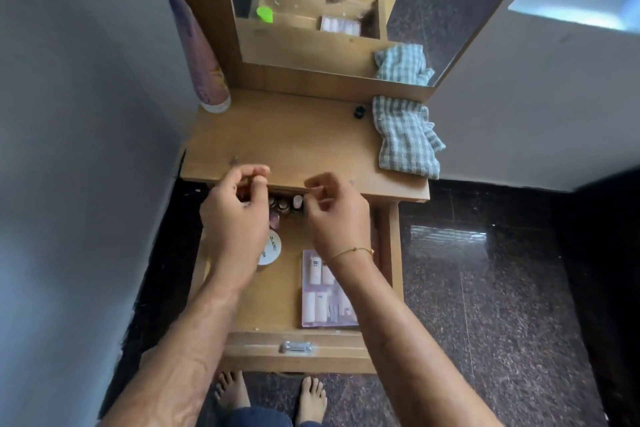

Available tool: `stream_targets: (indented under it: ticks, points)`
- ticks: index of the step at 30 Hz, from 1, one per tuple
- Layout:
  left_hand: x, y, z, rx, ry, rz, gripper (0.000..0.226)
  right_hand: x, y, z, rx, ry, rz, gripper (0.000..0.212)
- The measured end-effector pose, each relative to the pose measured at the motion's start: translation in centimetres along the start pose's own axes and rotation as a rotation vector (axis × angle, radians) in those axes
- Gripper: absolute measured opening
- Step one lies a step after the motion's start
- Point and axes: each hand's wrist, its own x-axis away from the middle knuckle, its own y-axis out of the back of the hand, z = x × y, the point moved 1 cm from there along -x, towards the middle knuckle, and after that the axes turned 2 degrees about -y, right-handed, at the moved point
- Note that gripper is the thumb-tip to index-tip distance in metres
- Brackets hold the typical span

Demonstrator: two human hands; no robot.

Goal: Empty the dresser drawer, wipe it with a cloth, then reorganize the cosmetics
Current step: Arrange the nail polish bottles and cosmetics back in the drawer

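Left hand (235, 208): held over the back left of the open drawer (277, 302), fingers curled in with thumb meeting fingertips at the dresser top's front edge; a small dark item seemed to sit under the fingers, but what it was, or whether it was truly gripped, could not be told.

Right hand (334, 215): beside the left, over the back middle of the drawer; fingers curled, thumb and forefinger narrowed to a pinch around something small and pale (too blurred to name); thin gold bracelet (353, 251) on the wrist.

Small bottles (284, 205): a cluster standing upright at the drawer's back, between and below the two hands; caps dark, one white; no labels legible.

Round white tin (272, 248): in the drawer, left of centre, partly hidden by the left wrist; printed lid showed the letters "ISH" and a second line not clearly readable.

Pink packet of white tubes (327, 291): flat in the drawer's right half, partly beneath the right forearm; small print unreadable.

Checked cloth (407, 137): crumpled at the right rear of the dresser top (277, 135), touching the mirror frame; a small black cap (360, 111) just beside it.

Drawer handle (295, 347): metal, on the drawer front.
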Motion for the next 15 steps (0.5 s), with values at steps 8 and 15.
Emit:
stream_targets:
  ticks: [8, 15]
  points:
    - [-12.4, 3.7, -0.8, 0.052, -0.150, -0.184, 0.037, -6.9, -4.5, 11.5, -0.061, 0.322, 0.053, 0.025]
    - [-16.1, 4.0, -0.1, 0.172, -0.026, 0.021, 0.051, -11.3, -9.1, 14.6, 0.065, 0.258, 0.128, 0.051]
